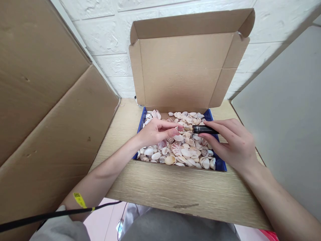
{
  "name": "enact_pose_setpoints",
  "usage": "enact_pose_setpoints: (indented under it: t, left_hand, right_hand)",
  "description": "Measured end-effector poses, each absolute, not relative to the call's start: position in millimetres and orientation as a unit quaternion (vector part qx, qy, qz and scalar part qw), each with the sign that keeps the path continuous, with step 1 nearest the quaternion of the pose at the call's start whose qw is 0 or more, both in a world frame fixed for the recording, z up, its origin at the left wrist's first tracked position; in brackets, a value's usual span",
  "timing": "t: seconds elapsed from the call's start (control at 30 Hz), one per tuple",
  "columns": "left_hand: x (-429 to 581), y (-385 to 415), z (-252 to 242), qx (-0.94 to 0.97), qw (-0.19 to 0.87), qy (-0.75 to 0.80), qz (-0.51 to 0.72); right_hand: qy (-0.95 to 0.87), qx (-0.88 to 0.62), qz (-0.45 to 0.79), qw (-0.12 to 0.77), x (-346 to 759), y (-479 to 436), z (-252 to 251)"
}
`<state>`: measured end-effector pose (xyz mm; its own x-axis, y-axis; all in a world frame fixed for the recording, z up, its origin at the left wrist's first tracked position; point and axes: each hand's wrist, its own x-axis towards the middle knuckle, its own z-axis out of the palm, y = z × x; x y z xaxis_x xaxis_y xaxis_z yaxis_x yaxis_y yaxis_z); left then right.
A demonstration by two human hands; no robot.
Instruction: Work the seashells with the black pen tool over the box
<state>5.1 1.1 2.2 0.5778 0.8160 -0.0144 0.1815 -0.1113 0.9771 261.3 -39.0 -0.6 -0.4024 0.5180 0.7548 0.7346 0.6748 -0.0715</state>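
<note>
My left hand (pixel 154 132) pinches a small pale shell (pixel 177 129) between thumb and fingers, above an open box of shells. In my right hand (pixel 234 142) is a slim black hand drill (pixel 205 129), gripped between thumb and fingers and lying level. Its thin bit (pixel 187 129) points left, with the tip at the small shell; whether it has gone through cannot be seen. Beneath both hands the blue-sided cardboard box (pixel 221 164) holds many white, cream and brownish shells, among them a red-striped scallop shell (pixel 176 149).
The box's cardboard lid (pixel 183 67) stands upright at the back, near a white brick-patterned wall (pixel 105 36). A tall cardboard panel (pixel 50 100) borders the left, a pale grey panel (pixel 283 100) the right. A black cable (pixel 62 212) with a yellow tag crosses the lower left.
</note>
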Motion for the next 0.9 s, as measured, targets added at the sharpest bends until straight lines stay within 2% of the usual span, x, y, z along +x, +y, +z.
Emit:
enact_pose_setpoints:
  t: [0.5,0.9]
  left_hand:
    - [5.5,1.6,3.3,0.706,0.542,0.353,0.287]
    - [4.7,3.1,3.1,0.713,0.532,0.354,0.289]
  right_hand:
    - [-0.823,-0.379,-0.147,0.398,261.4,-38.0,-2.0]
    - [-0.830,-0.416,-0.095,0.359,262.1,-42.3,-7.8]
